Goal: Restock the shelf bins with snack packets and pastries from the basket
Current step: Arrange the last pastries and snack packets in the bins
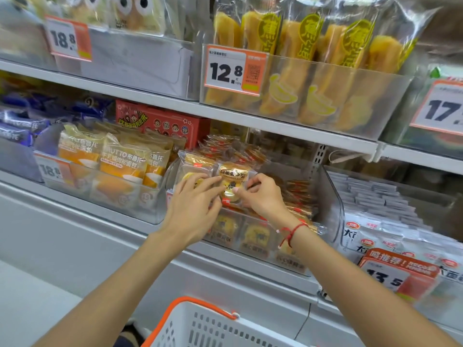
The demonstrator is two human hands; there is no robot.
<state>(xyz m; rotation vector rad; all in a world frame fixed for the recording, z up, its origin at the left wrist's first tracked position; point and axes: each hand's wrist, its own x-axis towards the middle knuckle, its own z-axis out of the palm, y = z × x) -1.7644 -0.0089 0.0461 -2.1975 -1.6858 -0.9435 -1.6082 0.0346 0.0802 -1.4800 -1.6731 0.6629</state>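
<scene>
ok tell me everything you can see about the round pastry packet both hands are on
The clear plastic packet with a round golden pastry has dark print on the pastry's top and a red strip at its lower edge. It stands roughly upright, face toward the camera, at the front of the clear plastic shelf bin, on top of similar packets. The left hand lays straight fingers on its left side; the right hand pinches its right edge. Another like packet stands just left of it.

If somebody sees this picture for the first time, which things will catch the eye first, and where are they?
At centre, the left hand and the right hand meet on a wrapped round pastry above a clear shelf bin on the lower shelf. On the upper shelf, tall yellow bread packets stand behind a bold 12.8 price tag. A white basket with an orange handle sits at the bottom edge.
</scene>
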